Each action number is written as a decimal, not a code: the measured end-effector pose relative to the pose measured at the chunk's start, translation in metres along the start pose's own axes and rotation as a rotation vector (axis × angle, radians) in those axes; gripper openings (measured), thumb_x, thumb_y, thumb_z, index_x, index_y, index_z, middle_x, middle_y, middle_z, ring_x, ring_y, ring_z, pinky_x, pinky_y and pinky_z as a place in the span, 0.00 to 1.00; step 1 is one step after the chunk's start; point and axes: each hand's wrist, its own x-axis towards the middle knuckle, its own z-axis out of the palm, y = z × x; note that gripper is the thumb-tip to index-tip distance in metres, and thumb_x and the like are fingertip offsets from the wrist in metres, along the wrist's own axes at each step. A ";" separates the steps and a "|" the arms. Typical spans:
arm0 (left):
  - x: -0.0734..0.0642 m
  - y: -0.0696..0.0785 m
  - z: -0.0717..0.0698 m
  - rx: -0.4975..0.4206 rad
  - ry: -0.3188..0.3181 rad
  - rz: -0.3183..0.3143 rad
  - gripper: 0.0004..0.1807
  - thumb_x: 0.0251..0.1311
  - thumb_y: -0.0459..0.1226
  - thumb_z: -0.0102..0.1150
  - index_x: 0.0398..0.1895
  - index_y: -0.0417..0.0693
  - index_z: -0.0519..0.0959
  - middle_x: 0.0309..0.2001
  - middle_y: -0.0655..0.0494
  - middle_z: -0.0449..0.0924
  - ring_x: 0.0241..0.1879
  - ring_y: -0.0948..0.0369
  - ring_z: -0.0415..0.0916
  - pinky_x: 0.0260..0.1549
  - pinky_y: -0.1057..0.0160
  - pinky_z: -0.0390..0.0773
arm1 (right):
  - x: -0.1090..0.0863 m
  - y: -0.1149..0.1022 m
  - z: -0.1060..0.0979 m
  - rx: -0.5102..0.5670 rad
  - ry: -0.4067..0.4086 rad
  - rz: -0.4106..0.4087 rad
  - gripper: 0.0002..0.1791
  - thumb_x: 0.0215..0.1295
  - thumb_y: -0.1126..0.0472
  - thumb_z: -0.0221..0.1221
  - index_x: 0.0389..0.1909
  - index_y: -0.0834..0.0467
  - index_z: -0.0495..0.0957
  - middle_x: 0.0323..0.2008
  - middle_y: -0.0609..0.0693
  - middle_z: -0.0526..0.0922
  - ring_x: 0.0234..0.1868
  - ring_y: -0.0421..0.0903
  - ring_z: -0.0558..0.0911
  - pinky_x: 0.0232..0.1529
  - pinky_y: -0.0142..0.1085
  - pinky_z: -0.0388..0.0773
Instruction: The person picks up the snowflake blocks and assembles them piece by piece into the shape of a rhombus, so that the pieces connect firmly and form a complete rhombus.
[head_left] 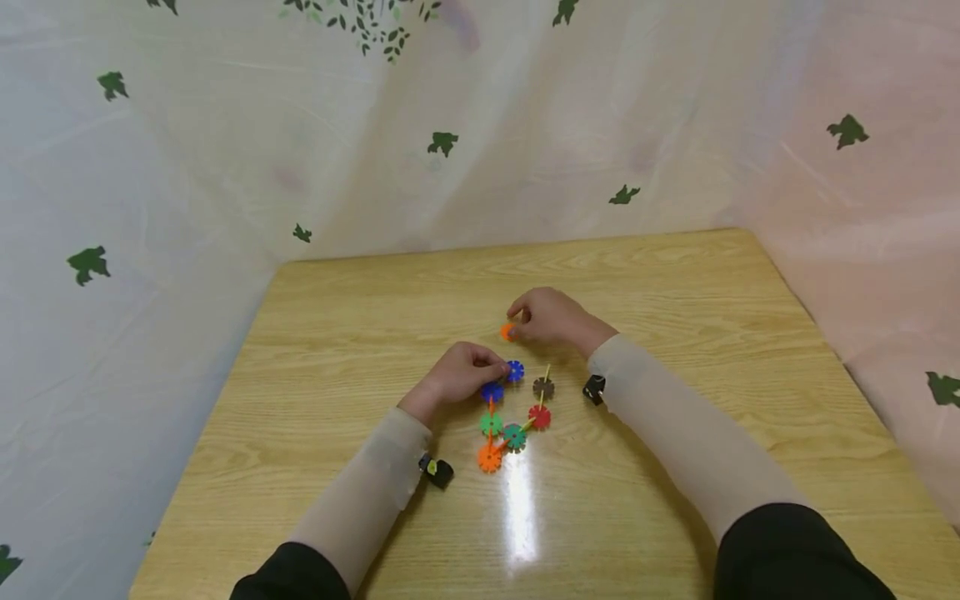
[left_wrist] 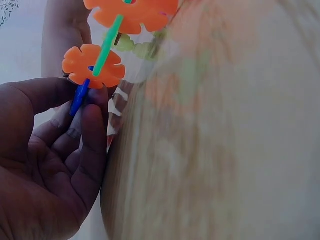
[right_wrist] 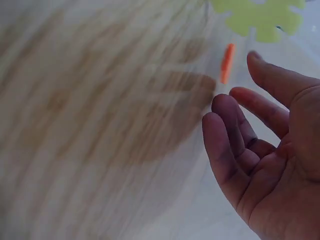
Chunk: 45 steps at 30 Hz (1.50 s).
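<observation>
A loose curve of notched snap discs lies on the table, with blue (head_left: 492,392), green (head_left: 491,424), orange (head_left: 489,457), teal (head_left: 514,436), red (head_left: 539,417) and brown (head_left: 543,387) discs, several joined by discs seen edge-on. My left hand (head_left: 467,372) is at the blue end, fingertips by another blue disc (head_left: 514,371). The left wrist view has its thumb and fingers pinching a blue disc (left_wrist: 80,97), which meets an orange disc (left_wrist: 93,66). Farther back, my right hand (head_left: 553,318) is at a separate orange disc (head_left: 507,332). In the right wrist view its thumb and fingers stand apart around that disc (right_wrist: 227,63).
The wooden table (head_left: 360,333) meets a pale curtain (head_left: 525,100) with dark leaf shapes at its back and sides. A yellow disc (right_wrist: 265,20) shows at the top of the right wrist view. Black wrist cameras (head_left: 437,472) sit on both forearms.
</observation>
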 end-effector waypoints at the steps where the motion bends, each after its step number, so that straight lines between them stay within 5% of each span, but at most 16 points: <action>1: 0.000 0.000 0.000 0.000 -0.002 0.001 0.10 0.73 0.44 0.66 0.42 0.51 0.92 0.39 0.61 0.90 0.40 0.64 0.82 0.44 0.63 0.80 | 0.002 0.000 0.001 -0.012 -0.009 -0.004 0.21 0.69 0.52 0.70 0.58 0.57 0.86 0.38 0.47 0.87 0.36 0.45 0.82 0.43 0.43 0.81; 10: -0.002 0.001 -0.001 -0.026 -0.015 -0.001 0.10 0.72 0.44 0.66 0.43 0.50 0.92 0.39 0.60 0.90 0.36 0.64 0.81 0.36 0.66 0.78 | 0.001 0.007 0.003 0.037 -0.040 -0.068 0.08 0.62 0.63 0.74 0.39 0.54 0.86 0.36 0.48 0.84 0.39 0.48 0.81 0.45 0.44 0.80; 19: -0.001 0.000 -0.001 -0.001 0.007 -0.017 0.09 0.72 0.44 0.66 0.41 0.52 0.92 0.38 0.62 0.90 0.39 0.64 0.81 0.43 0.64 0.78 | -0.021 0.016 -0.002 0.223 -0.052 -0.103 0.04 0.67 0.66 0.70 0.38 0.54 0.90 0.34 0.44 0.89 0.38 0.44 0.84 0.44 0.41 0.82; 33: -0.001 0.000 0.000 0.000 0.026 -0.025 0.10 0.72 0.45 0.66 0.42 0.51 0.92 0.39 0.61 0.90 0.40 0.64 0.82 0.45 0.63 0.80 | -0.042 0.011 -0.002 0.249 -0.054 -0.208 0.08 0.65 0.71 0.70 0.34 0.53 0.91 0.36 0.49 0.90 0.39 0.42 0.87 0.47 0.42 0.85; 45: 0.000 -0.001 0.000 -0.021 0.022 -0.024 0.11 0.72 0.45 0.66 0.41 0.50 0.92 0.39 0.60 0.90 0.38 0.64 0.82 0.43 0.64 0.80 | -0.049 -0.003 -0.001 0.150 -0.020 -0.306 0.10 0.65 0.73 0.70 0.35 0.53 0.92 0.34 0.45 0.84 0.39 0.41 0.85 0.44 0.39 0.85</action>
